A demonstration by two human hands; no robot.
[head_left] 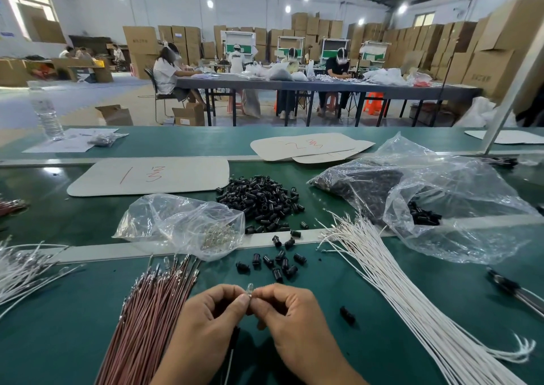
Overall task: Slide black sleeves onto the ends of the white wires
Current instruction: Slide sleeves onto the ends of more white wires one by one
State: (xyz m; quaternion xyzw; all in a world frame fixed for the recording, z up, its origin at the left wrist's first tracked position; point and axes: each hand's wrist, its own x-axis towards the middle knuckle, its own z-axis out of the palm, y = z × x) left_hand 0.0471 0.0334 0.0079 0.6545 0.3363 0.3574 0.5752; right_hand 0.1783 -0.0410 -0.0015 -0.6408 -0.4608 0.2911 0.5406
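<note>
My left hand (206,320) and my right hand (288,317) meet fingertip to fingertip low in the middle and pinch a small clear bulb (250,288) between them. A thin wire with a black sleeve (234,337) hangs down below my hands. A large pile of black sleeves (259,199) lies on the green table, with several loose sleeves (278,264) just beyond my hands and one lone sleeve (347,315) to the right. A fanned bundle of white wires (412,302) lies on the right.
A bundle of red-brown wires (153,311) lies to the left of my hands. More white wires (26,269) sit at the far left. A clear bag of small bulbs (182,222) and a large bag of black parts (426,196) lie behind. Cardboard sheets (147,175) lie further back. People work at a far table.
</note>
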